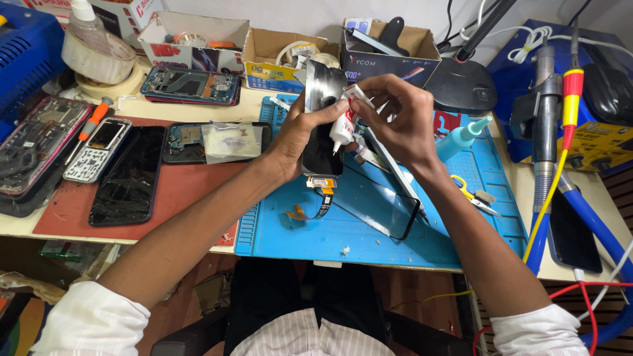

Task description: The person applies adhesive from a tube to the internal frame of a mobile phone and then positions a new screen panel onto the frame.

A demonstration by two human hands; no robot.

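1. Work surface: a cream workbench point(198, 109) carries a blue silicone repair mat point(395, 231) at its front centre and a red mat point(191, 191) toward the front left.
2. Left hand point(297, 135): fingers closed around a phone display panel point(322, 142), held upright above the blue mat's rear edge; its orange flex cable point(322, 198) hangs down toward the mat.
3. Right hand point(399, 118): fingers pinched shut on a small white glue tube point(343, 125), its tip touching the panel's edge.
4. On the blue mat: a loose black glass screen point(382, 204) lies flat just beside the wrists; yellow-handled scissors point(469, 193) near the right edge; a teal dropper bottle point(461, 138) at the rear right.
5. On the red mat: a cracked black phone point(128, 175), a keypad phone point(99, 150) and a red-handled screwdriver point(89, 128).
6. Rear edge: open cardboard boxes point(277, 56) of parts, rolls of masking tape point(99, 59) at the rear left corner.
7. Right end: a blue soldering station point(606, 99) with cables.
8. Surroundings: white wall behind; person seated, white sleeves.
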